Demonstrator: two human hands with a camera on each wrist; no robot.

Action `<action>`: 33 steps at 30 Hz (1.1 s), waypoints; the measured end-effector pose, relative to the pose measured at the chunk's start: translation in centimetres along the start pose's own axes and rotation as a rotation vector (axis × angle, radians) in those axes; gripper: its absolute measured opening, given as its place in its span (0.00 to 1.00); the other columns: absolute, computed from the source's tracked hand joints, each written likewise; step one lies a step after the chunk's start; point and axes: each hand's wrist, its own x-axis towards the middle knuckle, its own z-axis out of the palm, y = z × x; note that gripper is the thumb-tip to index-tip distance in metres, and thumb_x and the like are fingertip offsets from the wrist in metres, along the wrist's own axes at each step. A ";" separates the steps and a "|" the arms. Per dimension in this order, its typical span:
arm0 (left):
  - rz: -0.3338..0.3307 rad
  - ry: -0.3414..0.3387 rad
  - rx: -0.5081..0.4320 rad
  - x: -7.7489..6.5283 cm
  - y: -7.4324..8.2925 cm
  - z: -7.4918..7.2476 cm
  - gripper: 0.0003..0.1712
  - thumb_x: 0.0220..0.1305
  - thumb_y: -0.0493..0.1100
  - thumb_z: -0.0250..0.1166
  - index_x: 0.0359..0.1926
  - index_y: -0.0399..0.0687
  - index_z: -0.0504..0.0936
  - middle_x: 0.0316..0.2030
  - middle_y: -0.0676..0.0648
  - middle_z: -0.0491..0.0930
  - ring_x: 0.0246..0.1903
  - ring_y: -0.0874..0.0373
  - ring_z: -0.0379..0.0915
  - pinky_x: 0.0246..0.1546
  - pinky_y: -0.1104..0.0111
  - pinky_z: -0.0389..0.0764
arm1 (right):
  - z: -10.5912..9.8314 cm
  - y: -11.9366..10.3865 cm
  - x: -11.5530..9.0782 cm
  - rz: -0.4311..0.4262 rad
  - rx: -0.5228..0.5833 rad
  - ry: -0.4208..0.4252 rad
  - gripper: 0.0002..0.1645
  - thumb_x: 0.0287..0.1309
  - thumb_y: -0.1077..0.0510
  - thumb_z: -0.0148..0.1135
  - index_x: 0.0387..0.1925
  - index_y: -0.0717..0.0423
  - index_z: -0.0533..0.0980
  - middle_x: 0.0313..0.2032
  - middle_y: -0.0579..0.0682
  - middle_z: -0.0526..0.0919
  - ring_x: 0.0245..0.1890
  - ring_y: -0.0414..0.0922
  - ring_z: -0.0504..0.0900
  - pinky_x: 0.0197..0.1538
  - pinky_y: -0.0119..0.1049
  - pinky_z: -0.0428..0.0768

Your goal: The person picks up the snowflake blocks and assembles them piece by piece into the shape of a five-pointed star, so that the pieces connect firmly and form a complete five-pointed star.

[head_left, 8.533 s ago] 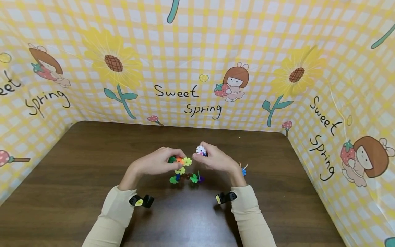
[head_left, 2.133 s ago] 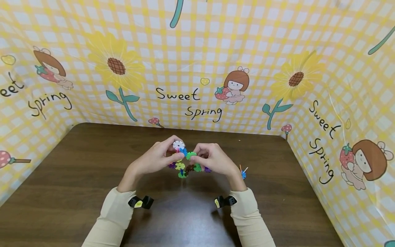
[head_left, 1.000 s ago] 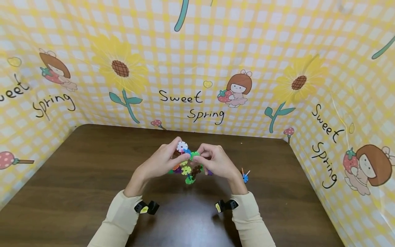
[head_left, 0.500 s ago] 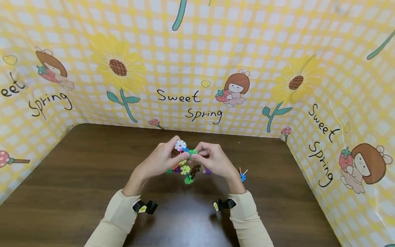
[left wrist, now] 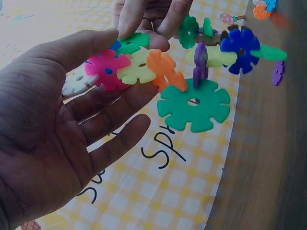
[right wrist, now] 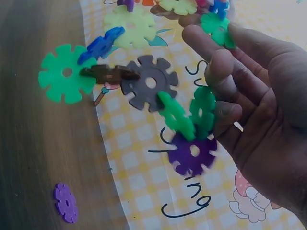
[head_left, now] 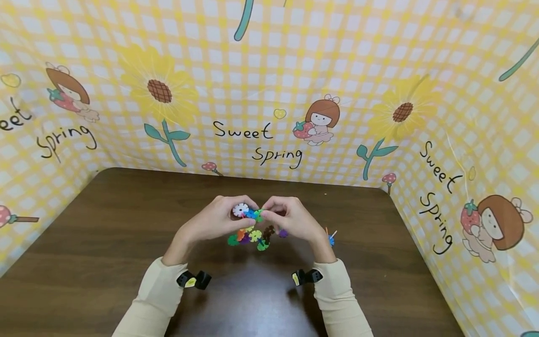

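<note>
Notched plastic snowflake discs, joined edge to edge, form a chain held up between my two hands. My left hand (head_left: 212, 217) holds its upper part, thumb and fingers about the white disc (head_left: 240, 209), pink disc (left wrist: 108, 69) and blue disc (head_left: 250, 214). My right hand (head_left: 292, 217) pinches the light green disc (right wrist: 217, 29) beside the blue one. Below the hands hang a yellow disc (right wrist: 129, 26), a brown disc (right wrist: 150, 82), a teal disc (left wrist: 194, 104) and a dark purple disc (right wrist: 193, 152). Fingers partly hide the join between blue and green.
A loose purple disc (right wrist: 65, 202) lies on the dark wooden table (head_left: 105, 234). To the right of my right wrist is a small blue, orange and white disc cluster (head_left: 331, 240). A yellow checked cloth (head_left: 236, 84) walls in the back and sides.
Since the oldest frame, the white disc has passed from my right hand to my left. In the last half second it dropped slightly leftward, and my left fingers shifted over the chain's top.
</note>
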 end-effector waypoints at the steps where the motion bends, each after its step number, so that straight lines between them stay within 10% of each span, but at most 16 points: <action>1: 0.000 0.001 -0.001 0.0 0.0 -0.1 0.13 0.66 0.49 0.69 0.49 0.57 0.81 0.32 0.57 0.83 0.27 0.61 0.78 0.30 0.67 0.82 | -0.1 0.0 -0.1 0.002 0.001 0.009 0.06 0.71 0.56 0.60 0.40 0.54 0.81 0.28 0.54 0.86 0.16 0.52 0.77 0.22 0.47 0.76; 12: -0.046 0.001 0.024 0.0 0.0 -0.6 0.10 0.64 0.47 0.71 0.45 0.57 0.81 0.31 0.55 0.81 0.27 0.60 0.77 0.30 0.67 0.81 | -4.4 1.1 -2.0 0.135 -0.132 0.021 0.09 0.72 0.56 0.58 0.44 0.57 0.81 0.38 0.50 0.88 0.24 0.57 0.81 0.33 0.48 0.82; 24: -0.032 -0.067 -0.006 -0.3 -0.2 -0.6 0.15 0.62 0.45 0.73 0.36 0.55 0.72 0.24 0.55 0.79 0.21 0.61 0.76 0.22 0.68 0.79 | -7.5 3.2 -5.7 0.637 -0.570 -0.098 0.24 0.64 0.56 0.67 0.60 0.59 0.76 0.59 0.63 0.72 0.56 0.56 0.74 0.56 0.53 0.76; 33: -0.057 -0.053 0.024 -0.3 -0.2 -0.7 0.17 0.60 0.44 0.74 0.35 0.55 0.70 0.20 0.55 0.73 0.19 0.61 0.71 0.21 0.69 0.75 | -7.5 3.8 -6.2 0.850 -0.570 -0.173 0.30 0.54 0.62 0.74 0.58 0.58 0.75 0.48 0.58 0.76 0.40 0.51 0.77 0.40 0.43 0.78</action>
